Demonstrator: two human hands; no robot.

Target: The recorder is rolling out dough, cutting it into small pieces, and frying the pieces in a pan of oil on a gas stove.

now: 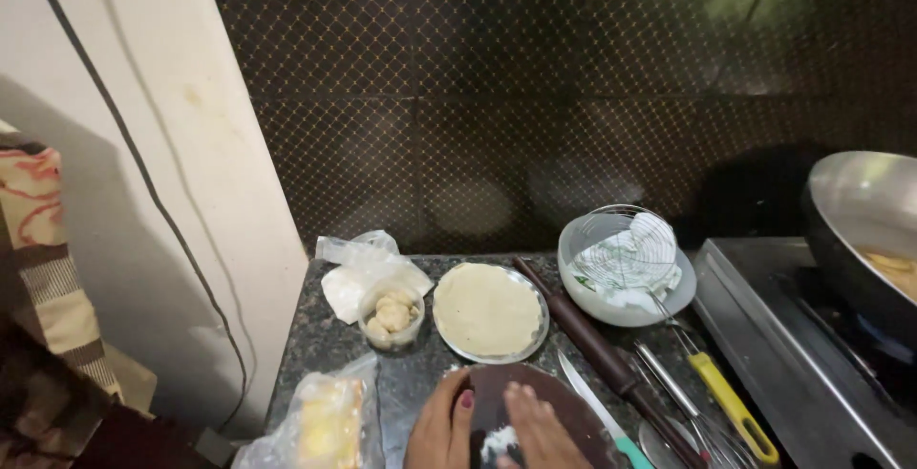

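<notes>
On the dark speckled table (334, 345), both hands, left hand (441, 431) and right hand (540, 433), lay flat with fingers spread on a round board (583, 421), pressing white dough (499, 442), gripping nothing.

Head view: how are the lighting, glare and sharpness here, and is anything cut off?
Head view: dim, warm light; the tiled wall is dark with soft glare patches; the metal pan shines bright at its rim; slight softness overall, with wide-angle bending at the white wall edge; both hands, left hand and right hand, are cropped by the bottom edge on the round board.
</notes>
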